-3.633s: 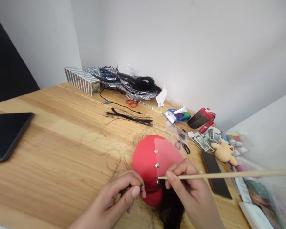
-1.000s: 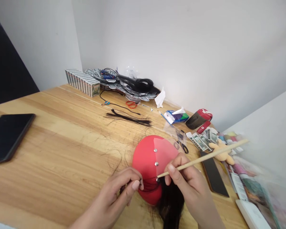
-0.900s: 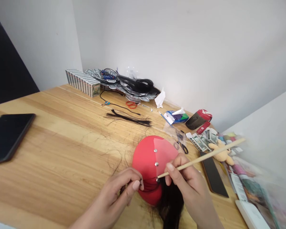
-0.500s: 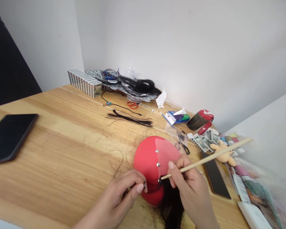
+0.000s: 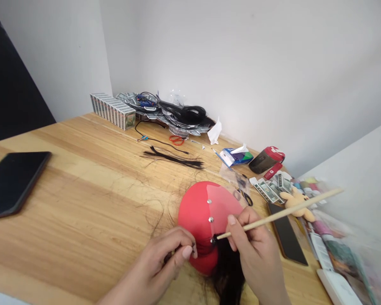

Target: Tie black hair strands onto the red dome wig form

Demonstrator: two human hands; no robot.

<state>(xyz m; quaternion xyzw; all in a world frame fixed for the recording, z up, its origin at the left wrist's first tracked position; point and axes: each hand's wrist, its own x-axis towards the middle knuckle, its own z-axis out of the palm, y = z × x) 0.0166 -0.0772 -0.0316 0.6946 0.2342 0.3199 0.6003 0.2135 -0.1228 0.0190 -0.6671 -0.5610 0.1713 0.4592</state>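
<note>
Well — hands (image 5: 160,264) (image 5: 257,258) pinched — right on stick (image 5: 288,211)

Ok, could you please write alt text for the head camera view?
Two hands work at a red domed form on a wooden table: the right hand points a wooden stick at black hair by a metal stud; the left hand pinches strands.
</note>
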